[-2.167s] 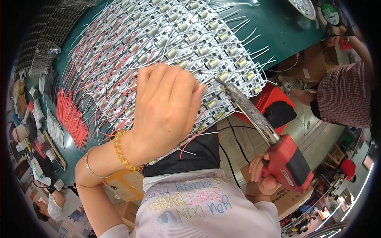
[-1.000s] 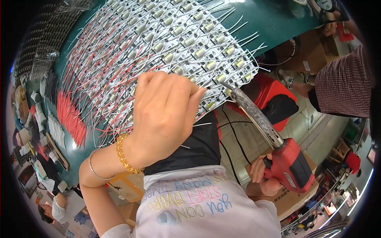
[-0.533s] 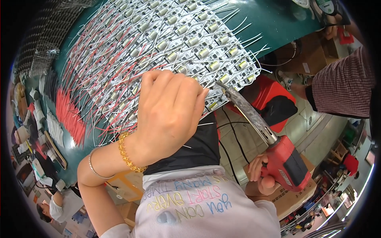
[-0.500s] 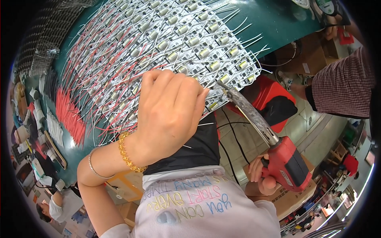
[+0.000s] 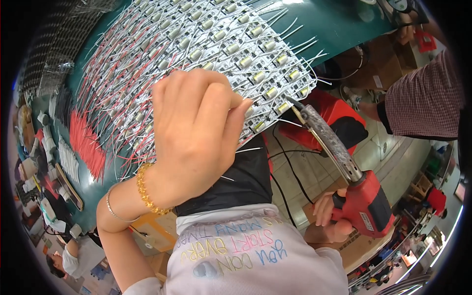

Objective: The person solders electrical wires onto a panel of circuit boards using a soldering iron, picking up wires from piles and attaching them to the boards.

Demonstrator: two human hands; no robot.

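Left hand: curled palm-down above the near edge of the circuit-board panel, its fingertips drawn together; whether anything is gripped between them cannot be told. Right hand: wrapped around the red handle of the soldering gun. The gun's long axis slopes from that handle up and leftward to its tip, which stands at the panel's right corner; contact there cannot be confirmed. The tip lies to the right of the left fingertips, nearer to them than to the right hand. The panel's right corner overhangs the near edge of the green table.
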